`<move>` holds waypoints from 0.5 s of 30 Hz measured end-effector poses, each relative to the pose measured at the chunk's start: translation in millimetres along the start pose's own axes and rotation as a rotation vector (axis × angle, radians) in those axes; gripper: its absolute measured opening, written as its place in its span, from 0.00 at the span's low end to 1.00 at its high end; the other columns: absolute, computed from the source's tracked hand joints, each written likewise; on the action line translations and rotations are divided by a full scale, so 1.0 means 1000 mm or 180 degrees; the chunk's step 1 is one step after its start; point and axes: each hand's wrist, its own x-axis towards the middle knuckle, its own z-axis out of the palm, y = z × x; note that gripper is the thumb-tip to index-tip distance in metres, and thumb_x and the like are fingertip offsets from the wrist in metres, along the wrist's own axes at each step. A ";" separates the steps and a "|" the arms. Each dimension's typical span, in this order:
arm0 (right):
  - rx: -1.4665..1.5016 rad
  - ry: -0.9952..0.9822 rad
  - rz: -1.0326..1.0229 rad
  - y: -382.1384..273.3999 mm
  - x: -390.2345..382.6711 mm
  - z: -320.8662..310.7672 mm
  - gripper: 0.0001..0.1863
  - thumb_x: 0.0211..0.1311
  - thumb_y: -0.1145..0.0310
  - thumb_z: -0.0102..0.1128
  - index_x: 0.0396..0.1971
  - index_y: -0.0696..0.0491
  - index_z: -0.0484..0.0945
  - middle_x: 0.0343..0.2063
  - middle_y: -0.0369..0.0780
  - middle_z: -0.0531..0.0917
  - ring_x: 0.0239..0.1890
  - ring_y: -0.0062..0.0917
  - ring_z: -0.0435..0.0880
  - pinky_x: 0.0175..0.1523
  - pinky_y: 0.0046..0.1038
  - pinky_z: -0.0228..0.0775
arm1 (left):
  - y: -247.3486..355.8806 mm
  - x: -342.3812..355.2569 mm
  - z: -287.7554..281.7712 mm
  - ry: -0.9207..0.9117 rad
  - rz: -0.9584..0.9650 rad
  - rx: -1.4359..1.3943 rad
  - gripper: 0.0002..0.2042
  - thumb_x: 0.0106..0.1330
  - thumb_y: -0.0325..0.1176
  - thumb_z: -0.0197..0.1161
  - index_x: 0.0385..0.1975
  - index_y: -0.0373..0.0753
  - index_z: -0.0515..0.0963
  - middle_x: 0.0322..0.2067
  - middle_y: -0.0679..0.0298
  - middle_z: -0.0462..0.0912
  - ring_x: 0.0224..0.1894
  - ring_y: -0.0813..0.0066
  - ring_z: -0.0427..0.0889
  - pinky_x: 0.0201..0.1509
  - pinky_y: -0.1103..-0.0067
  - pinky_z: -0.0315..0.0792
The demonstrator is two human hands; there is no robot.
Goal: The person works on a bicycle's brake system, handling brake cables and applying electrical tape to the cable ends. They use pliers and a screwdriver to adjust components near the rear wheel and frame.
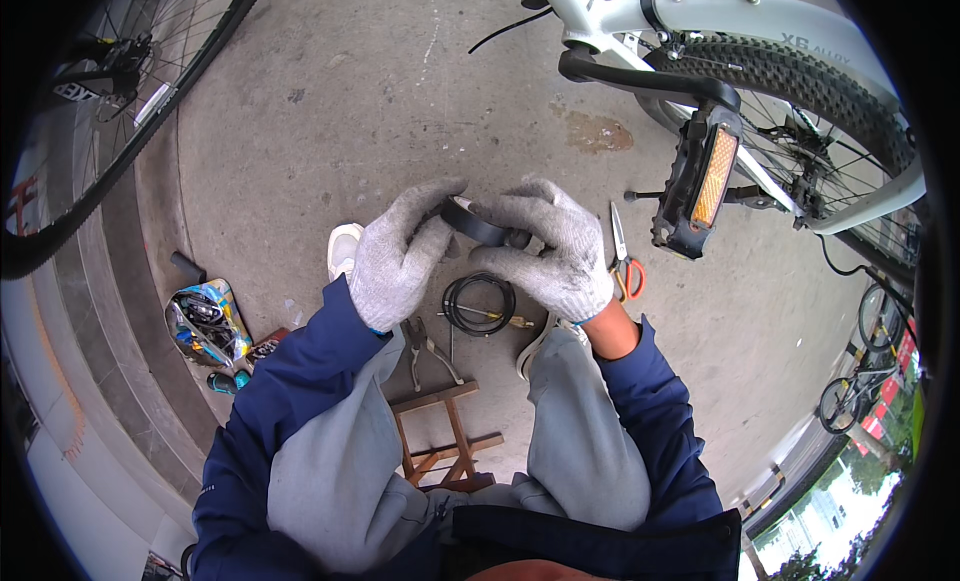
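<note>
Both my hands wear light grey knitted gloves and meet in front of me. A roll of black tape [470,224] is gripped between them. My left hand [392,253] pinches its left side with thumb and fingers. My right hand [562,249] has its fingers closed at the right side of the roll, where the fingertips partly hide it. Below the hands a coil of black cable [452,306] lies on the ground, with a thin metal piece across it. Pliers [430,357] lie closer to me, left of the coil. Scissors with orange handles [622,256] are right of my right hand.
A wooden stool [452,427] shows between my knees. An open bag of tools [207,324] stands at left beside the steps [120,281]. A white bicycle with its pedal [700,181] fills the upper right; another bicycle wheel [215,56] is at upper left.
</note>
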 end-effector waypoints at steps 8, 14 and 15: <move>-0.0025 -0.0050 0.0086 -0.002 -0.001 0.000 0.29 0.51 0.61 0.88 0.56 0.43 0.91 0.44 0.39 0.88 0.37 0.29 0.89 0.41 0.30 0.83 | -0.002 0.002 -0.005 -0.0204 -0.0102 -0.0281 0.23 0.78 0.24 0.54 0.71 0.31 0.75 0.50 0.55 0.87 0.44 0.75 0.86 0.51 0.77 0.81; -0.0474 -0.0332 -0.0379 0.006 0.004 -0.003 0.27 0.54 0.60 0.84 0.56 0.42 0.90 0.45 0.40 0.88 0.42 0.39 0.89 0.47 0.36 0.84 | 0.011 -0.003 -0.005 -0.0091 0.0332 0.0668 0.21 0.72 0.29 0.65 0.64 0.32 0.81 0.44 0.58 0.89 0.40 0.78 0.85 0.47 0.77 0.80; -0.0629 -0.0443 -0.0529 0.008 0.004 -0.002 0.26 0.55 0.60 0.83 0.56 0.42 0.89 0.46 0.41 0.88 0.43 0.40 0.89 0.48 0.36 0.83 | 0.012 -0.003 -0.005 -0.0170 0.0183 0.0825 0.20 0.71 0.28 0.65 0.62 0.32 0.82 0.42 0.58 0.89 0.39 0.78 0.85 0.47 0.77 0.80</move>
